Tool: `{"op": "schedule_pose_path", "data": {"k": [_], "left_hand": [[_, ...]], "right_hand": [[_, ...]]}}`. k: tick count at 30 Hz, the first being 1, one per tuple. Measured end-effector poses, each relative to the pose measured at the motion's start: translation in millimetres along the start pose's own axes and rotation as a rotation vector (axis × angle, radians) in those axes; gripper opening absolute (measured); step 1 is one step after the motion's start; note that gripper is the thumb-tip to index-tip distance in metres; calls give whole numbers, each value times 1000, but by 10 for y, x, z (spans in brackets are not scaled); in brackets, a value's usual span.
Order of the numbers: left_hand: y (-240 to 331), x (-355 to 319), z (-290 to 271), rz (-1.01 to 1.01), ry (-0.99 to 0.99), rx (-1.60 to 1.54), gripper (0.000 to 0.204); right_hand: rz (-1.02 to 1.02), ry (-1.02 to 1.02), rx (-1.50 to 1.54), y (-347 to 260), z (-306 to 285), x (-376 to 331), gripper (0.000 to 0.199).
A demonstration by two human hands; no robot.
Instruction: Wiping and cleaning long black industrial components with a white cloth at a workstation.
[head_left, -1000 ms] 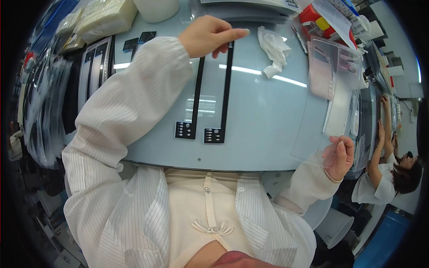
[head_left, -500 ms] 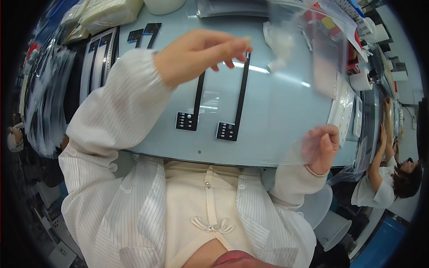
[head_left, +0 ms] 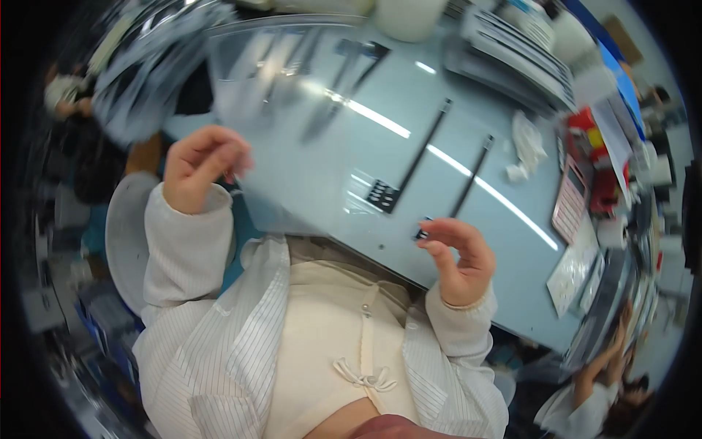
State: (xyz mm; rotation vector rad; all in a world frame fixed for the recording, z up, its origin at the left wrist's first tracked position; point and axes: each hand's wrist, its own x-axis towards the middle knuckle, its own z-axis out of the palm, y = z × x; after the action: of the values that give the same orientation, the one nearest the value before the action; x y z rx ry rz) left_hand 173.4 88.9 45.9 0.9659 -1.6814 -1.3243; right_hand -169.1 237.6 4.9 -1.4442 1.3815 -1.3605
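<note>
My left hand [head_left: 205, 168] has its fingers closed on the left edge of a clear plastic sheet [head_left: 292, 168]. The sheet is raised and blurred, and several dark strips show through it at the back left. Over the table, my right hand [head_left: 464, 260] has curved fingers, with a gap showing between thumb and forefinger. Its fingertips are just in front of the wide end of a black L-shaped panel [head_left: 472, 175]; that end is partly hidden. A similar black L-shaped panel [head_left: 417, 164] lies to its left, its wide end toward me.
Crumpled white plastic [head_left: 528, 143] and a pink calculator [head_left: 570, 201] lie on the right of the glossy table [head_left: 504, 293]. A stack of grey sheets [head_left: 512, 58] and a white round container [head_left: 409, 18] stand behind. A person [head_left: 585, 395] works at the far right.
The clear sheet has moved from the right side to the left, now in my left hand. My right hand has come off it to the nearer panel end. The view has turned.
</note>
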Motion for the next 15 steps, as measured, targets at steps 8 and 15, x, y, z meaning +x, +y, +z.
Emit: {"op": "schedule_pose_path", "data": {"k": [8, 15], "left_hand": [[-787, -1555, -1711, -456, 582, 211, 15], [-2019, -1972, -1817, -867, 234, -25, 16]], "right_hand": [[53, 29, 144, 212, 38, 25, 21], [14, 63, 13, 197, 59, 56, 18]]}}
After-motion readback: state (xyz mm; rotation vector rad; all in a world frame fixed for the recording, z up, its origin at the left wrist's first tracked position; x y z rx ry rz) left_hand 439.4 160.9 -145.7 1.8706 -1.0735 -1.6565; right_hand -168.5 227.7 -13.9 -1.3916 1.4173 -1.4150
